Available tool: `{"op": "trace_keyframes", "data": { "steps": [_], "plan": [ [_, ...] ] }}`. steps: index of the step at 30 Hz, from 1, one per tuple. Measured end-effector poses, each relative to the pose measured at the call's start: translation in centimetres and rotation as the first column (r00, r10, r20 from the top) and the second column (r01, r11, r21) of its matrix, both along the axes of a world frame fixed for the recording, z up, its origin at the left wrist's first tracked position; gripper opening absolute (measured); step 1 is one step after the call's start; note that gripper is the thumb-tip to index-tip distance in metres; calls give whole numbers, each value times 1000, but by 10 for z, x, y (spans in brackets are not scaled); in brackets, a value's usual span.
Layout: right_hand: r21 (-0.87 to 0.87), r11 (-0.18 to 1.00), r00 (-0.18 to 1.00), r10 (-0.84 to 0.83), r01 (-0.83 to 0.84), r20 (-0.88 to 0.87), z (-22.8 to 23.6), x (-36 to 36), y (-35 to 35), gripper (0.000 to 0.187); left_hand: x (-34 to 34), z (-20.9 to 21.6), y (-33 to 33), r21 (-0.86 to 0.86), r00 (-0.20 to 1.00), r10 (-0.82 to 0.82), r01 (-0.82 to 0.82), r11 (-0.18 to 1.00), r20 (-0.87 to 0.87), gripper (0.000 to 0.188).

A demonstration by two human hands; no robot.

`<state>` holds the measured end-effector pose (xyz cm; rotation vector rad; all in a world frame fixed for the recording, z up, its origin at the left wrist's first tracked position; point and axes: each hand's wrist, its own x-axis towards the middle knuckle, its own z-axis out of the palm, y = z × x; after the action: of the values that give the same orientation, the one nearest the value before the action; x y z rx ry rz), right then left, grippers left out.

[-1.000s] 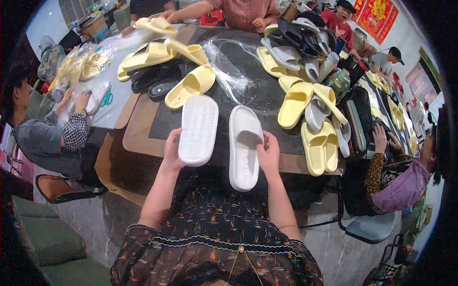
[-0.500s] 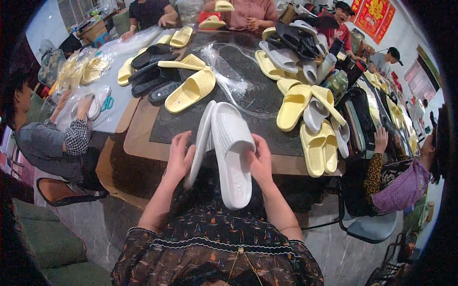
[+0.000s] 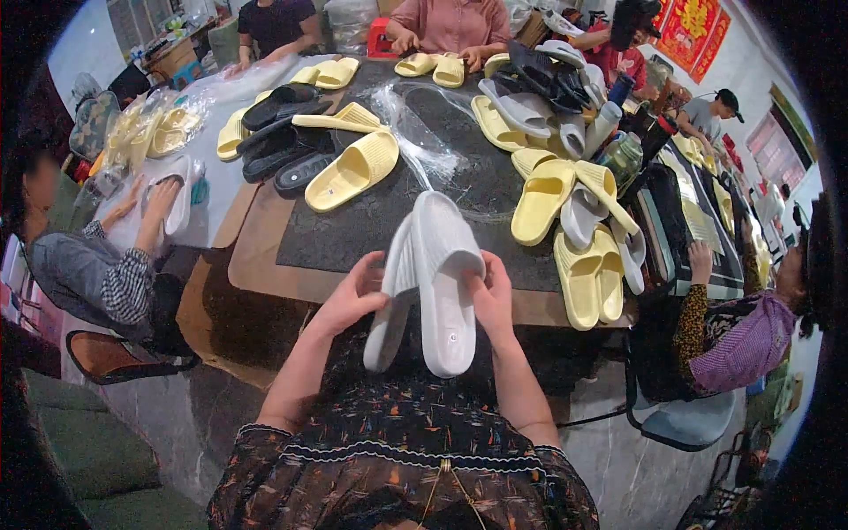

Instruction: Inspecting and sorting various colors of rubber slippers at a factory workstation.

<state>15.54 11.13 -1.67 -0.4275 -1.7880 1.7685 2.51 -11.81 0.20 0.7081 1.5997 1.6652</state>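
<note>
A pair of white slide slippers is held up in front of me, over the table's near edge. My right hand [image 3: 493,298] grips the right slipper [image 3: 450,309] by the side of its strap, thumb inside the foot opening, sole toward me. My left hand [image 3: 355,296] closes its fingers and thumb on the outer edge of the left slipper [image 3: 389,331], which is turned on its side. The left slipper's toe is partly hidden behind the right one. Just beyond them lies a yellow slipper [image 3: 353,172], beside several black slippers [image 3: 283,146] at the left.
Yellow, grey and black slippers [image 3: 543,199] are piled along the right of the dark table mat [image 3: 344,247]. Clear plastic film [image 3: 415,132] lies mid-table. At left, a co-worker's hands [image 3: 155,208] handle a white slipper [image 3: 179,190]. Bottles [image 3: 627,155] stand at right; other people sit around.
Both white slippers have moved slightly right and closer together, the left one overlapping behind the right. Across the table, a person's pair of yellow slippers now lies on the mat.
</note>
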Motion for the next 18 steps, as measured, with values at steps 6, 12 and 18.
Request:
{"op": "trace_keyframes", "data": {
  "steps": [6,12,18],
  "plan": [
    [202,966,981,-179,161,76,-2,17,28,44,-7,-15,-3,16,962,273,-273,962,27,64],
    [532,842,894,-303,89,329,2,29,30,52,0,-8,-3,-211,831,192,-344,915,-522,52],
    [530,848,891,-257,23,373,-2,31,25,51,-10,24,7,-322,548,-87,-350,880,-832,31]
  ]
}}
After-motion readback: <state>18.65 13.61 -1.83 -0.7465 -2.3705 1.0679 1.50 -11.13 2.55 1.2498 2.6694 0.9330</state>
